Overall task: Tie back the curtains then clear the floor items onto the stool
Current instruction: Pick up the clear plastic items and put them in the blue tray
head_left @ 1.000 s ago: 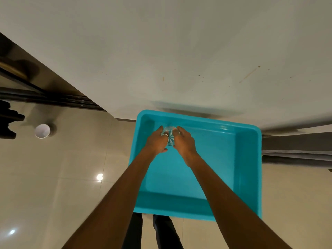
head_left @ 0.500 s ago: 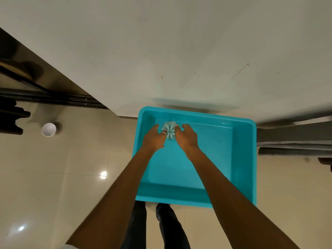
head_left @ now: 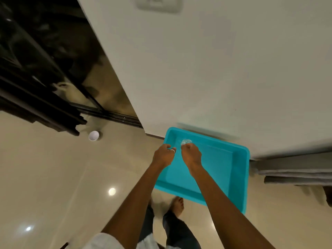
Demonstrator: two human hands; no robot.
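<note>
Clear glass [head_left: 186, 141] sits in the teal tub [head_left: 239, 177], just above our right hand [head_left: 191, 155]. Its curled fingers meet the glass, but we cannot tell if they grip it. Our left hand [head_left: 163, 155] is curled on nothing visible and is nearer the white cup [head_left: 93, 135] on the floor [head_left: 53, 177], left of centre.

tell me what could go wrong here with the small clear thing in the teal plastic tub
1. The small clear ribbed object lies near the far-left corner of the teal plastic tub, at the right hand; no grip is visible, so it may slip or tip.
2. The white round cup stands on the glossy floor to the left; a careless step could knock it.
</note>
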